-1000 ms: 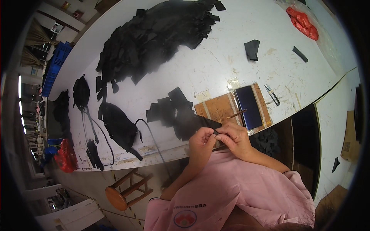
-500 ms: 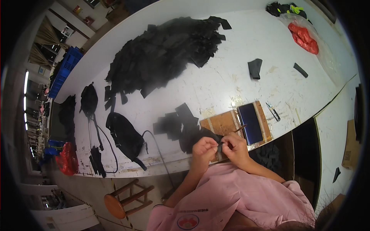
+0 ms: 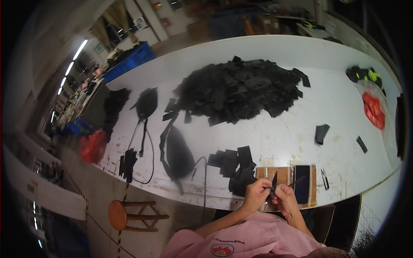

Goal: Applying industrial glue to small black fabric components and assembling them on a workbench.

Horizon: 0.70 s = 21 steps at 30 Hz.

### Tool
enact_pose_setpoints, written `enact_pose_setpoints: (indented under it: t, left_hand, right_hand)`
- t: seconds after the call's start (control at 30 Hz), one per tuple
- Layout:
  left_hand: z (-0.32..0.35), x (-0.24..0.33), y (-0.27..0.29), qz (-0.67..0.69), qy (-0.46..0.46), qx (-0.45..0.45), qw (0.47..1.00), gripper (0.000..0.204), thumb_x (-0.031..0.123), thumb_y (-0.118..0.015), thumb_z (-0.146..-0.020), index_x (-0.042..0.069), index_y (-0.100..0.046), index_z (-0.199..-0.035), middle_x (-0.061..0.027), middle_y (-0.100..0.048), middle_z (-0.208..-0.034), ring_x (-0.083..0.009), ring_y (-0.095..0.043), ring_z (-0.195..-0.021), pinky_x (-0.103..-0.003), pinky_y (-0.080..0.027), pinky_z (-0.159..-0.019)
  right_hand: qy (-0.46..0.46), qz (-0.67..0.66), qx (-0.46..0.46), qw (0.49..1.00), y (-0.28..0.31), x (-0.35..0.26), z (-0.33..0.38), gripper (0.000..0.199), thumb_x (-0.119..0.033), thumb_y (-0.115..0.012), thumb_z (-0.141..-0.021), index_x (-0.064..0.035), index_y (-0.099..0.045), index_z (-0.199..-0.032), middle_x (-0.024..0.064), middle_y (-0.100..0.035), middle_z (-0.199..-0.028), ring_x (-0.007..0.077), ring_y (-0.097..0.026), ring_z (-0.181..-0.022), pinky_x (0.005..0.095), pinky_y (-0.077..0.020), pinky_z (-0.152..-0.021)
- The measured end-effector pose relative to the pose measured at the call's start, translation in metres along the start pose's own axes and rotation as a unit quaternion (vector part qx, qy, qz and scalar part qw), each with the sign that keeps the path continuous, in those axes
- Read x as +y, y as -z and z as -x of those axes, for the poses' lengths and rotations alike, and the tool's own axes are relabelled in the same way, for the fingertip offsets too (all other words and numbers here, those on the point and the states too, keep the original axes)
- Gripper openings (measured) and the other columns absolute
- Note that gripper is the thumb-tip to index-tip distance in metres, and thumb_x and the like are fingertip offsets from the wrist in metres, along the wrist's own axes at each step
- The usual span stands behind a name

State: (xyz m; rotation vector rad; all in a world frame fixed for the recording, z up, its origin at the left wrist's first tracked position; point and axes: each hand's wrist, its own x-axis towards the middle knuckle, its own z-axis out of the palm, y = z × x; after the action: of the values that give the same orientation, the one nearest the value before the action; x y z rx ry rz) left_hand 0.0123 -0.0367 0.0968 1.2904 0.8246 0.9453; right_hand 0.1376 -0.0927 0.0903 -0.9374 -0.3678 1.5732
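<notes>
Both hands meet in front of my chest at the table's near edge, over a wooden board [image 3: 282, 174]. My left hand [image 3: 257, 192] pinches a small black fabric piece [image 3: 274, 181], whose dark tip sticks up between the hands. My right hand [image 3: 285, 198] is closed on the same piece from the other side. A thin brown stick [image 3: 297, 181] juts out beside my right hand; whether the fingers hold it cannot be seen. A dark blue flat pad [image 3: 302, 185] lies on the board. Overlapping black fabric pieces [image 3: 241, 180] lie left of my left hand.
A large heap of black fabric pieces [image 3: 241, 90] covers the table's far middle. Black bags [image 3: 178, 152] with cords lie to the left. Small snips [image 3: 325, 179] rest right of the board. A red bag [image 3: 373, 111] sits far right; a wooden stool [image 3: 118, 216] stands below left.
My view has tilted up and swung left, so the table appears lower and farther right. Both hands stay together over the board, and the black piece's tip now points up between them.
</notes>
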Motion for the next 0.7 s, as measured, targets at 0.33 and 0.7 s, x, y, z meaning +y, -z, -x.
enact_pose_setpoints:
  t: [0.33,0.7]
  left_hand:
    - [0.007,0.075,-0.006,0.253,0.147,-0.303,0.907,0.029,0.005,-0.053,-0.08,0.002,-0.049,-0.108,0.0027,-0.048,-0.067,-0.0013,-0.036,-0.044,-0.015,-0.028,-0.04]
    - [0.004,0.07,-0.023,0.067,0.118,-0.14,0.981,0.008,-0.001,-0.049,-0.084,-0.001,-0.052,-0.092,-0.0041,-0.058,-0.076,-0.0014,-0.047,-0.055,-0.015,-0.033,-0.042]
  right_hand:
    - [0.106,0.019,-0.012,0.994,-0.019,-0.025,0.03,0.024,-0.025,-0.065,-0.077,-0.0034,-0.054,-0.074,0.0033,-0.057,-0.077,0.0109,-0.055,-0.072,0.0235,-0.0448,-0.069]
    - [0.262,0.26,0.051,0.928,-0.027,-0.05,0.047,0.009,-0.004,-0.052,-0.082,-0.0004,-0.049,-0.074,0.0041,-0.044,-0.081,0.0076,-0.046,-0.06,0.0192,-0.0397,-0.051]
